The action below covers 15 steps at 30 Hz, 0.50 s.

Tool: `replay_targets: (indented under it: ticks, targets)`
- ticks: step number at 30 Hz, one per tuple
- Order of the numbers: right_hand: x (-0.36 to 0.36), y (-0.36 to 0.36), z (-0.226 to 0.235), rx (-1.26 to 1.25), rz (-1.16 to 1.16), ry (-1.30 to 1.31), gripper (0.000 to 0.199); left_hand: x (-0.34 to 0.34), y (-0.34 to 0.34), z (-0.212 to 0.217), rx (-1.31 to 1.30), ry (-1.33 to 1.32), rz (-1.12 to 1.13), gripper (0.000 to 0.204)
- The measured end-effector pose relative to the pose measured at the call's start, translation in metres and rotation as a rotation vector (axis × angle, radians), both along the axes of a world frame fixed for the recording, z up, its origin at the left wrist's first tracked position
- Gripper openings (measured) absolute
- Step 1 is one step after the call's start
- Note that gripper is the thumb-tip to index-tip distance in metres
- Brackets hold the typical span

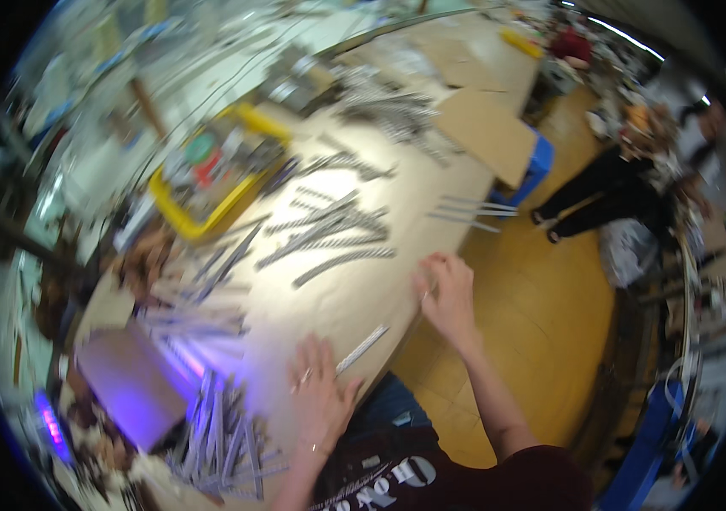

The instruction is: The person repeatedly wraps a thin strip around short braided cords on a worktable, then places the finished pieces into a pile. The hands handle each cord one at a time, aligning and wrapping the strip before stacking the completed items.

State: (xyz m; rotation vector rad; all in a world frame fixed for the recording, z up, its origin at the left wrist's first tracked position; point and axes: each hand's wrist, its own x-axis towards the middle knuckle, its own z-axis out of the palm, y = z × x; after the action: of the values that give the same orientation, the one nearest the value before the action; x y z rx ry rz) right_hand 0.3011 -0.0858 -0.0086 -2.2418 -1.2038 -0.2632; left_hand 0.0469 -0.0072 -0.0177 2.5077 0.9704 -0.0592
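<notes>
My left hand [322, 385] lies on the paper-covered table near its front edge, fingers stretched and spread. Beside its fingers is a short, light, patterned strip [363, 349]; I cannot tell whether they touch. My right hand [450, 296] hovers at the table's edge, farther right, its fingers loosely bent and apart from the thumb. Nothing shows between them. Beyond the hands, under a bright light, lies a loose pile of dark-and-white striped strips [329, 230]. A few thin pale strips [474, 210] jut over the right edge of the table.
At the left, a cardboard piece [129, 383] stands in violet light, near a heap of narrow strips [222, 439]. A yellow-rimmed tray [197, 228] of small items sits farther back. More strips [388, 106] and a cardboard sheet [486, 132] lie beyond. Another person [614, 183] stands right.
</notes>
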Motion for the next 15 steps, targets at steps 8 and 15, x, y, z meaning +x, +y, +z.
replay_targets:
  ticks: [8, 15]
  targets:
    - [0.148, -0.004, -0.008, -0.101, -0.268, 0.328, 0.029, -0.009, 0.005, 0.009, 0.101, 0.015, 0.033, 0.081]
    - [0.131, 0.003, 0.02, -0.278, -0.362, 0.219, 0.027, -0.021, 0.013, 0.021, 0.217, -0.128, 0.092, 0.068]
